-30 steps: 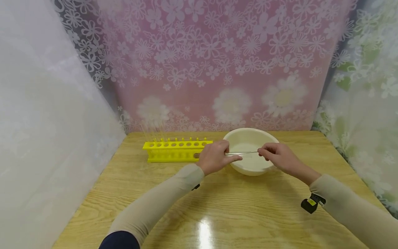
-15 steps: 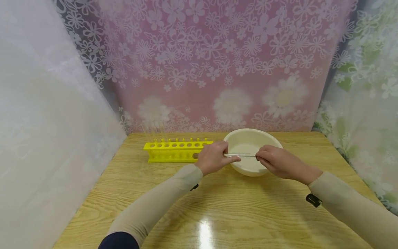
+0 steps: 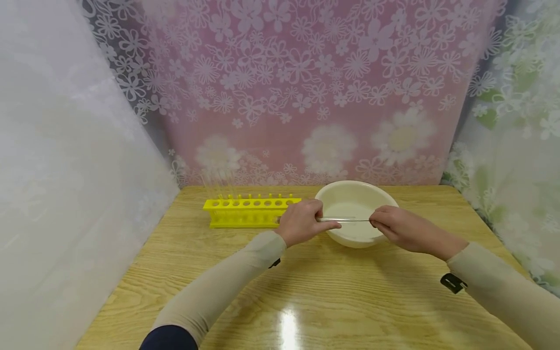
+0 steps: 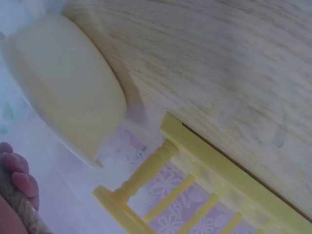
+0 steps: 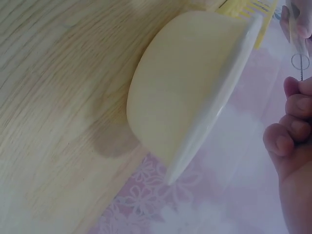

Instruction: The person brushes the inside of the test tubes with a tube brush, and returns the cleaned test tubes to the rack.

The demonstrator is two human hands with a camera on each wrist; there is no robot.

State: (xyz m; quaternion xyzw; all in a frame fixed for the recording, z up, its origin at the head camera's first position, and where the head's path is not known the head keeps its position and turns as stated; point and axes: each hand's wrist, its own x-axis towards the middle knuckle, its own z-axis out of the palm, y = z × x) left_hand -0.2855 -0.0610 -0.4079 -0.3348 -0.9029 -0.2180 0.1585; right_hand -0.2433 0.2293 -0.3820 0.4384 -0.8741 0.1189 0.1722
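Over the cream basin [image 3: 332, 233], my left hand [image 3: 301, 222] grips a clear glass test tube [image 3: 334, 219] lying nearly level, its mouth facing right. My right hand [image 3: 404, 231] pinches the thin twisted wire of a test tube brush [image 5: 301, 73], which runs into the tube's mouth. Brownish bristles [image 4: 22, 204] show through the glass beside the left fingers in the left wrist view. The palm side of the left hand is hidden in the head view.
A yellow test tube rack [image 3: 245, 225] stands left of the basin, partly behind the left hand. Several clear tubes [image 3: 218, 184] stand upright in its left holes. The wooden table [image 3: 245, 301] ends at a pink flowered curtain [image 3: 280, 97].
My right hand first moved slightly left toward the tube, then back to the right, with more wire drawn out. My left hand has stayed nearly still with the tube.
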